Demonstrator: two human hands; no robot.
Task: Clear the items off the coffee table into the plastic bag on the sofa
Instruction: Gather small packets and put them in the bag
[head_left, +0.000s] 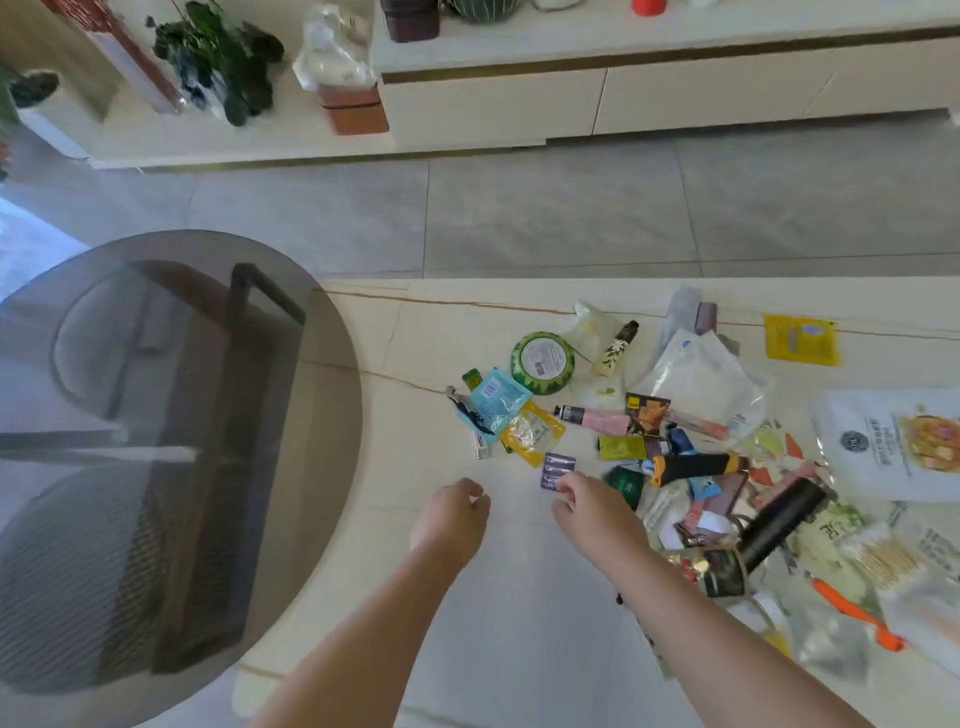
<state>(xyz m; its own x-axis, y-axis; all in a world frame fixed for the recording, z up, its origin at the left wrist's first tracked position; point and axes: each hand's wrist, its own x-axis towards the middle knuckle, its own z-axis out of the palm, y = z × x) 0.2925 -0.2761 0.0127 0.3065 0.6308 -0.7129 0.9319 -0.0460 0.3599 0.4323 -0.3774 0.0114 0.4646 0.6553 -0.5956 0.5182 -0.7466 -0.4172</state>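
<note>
The task looks barely begun: many small items still lie on the coffee table (467, 597), and the plastic bag is not in view. The right hand (587, 506) touches a purple packet (555, 469); whether it pinches, I cannot tell. The left hand (453, 512) hangs loosely curled, holding nothing.

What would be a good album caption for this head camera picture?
Both hands, left hand empty and right hand touching a small purple packet, reach toward clutter on the coffee table.

Left grip (457, 506) loosely curled, right grip (584, 499) fingers curled, reaching forward
</note>
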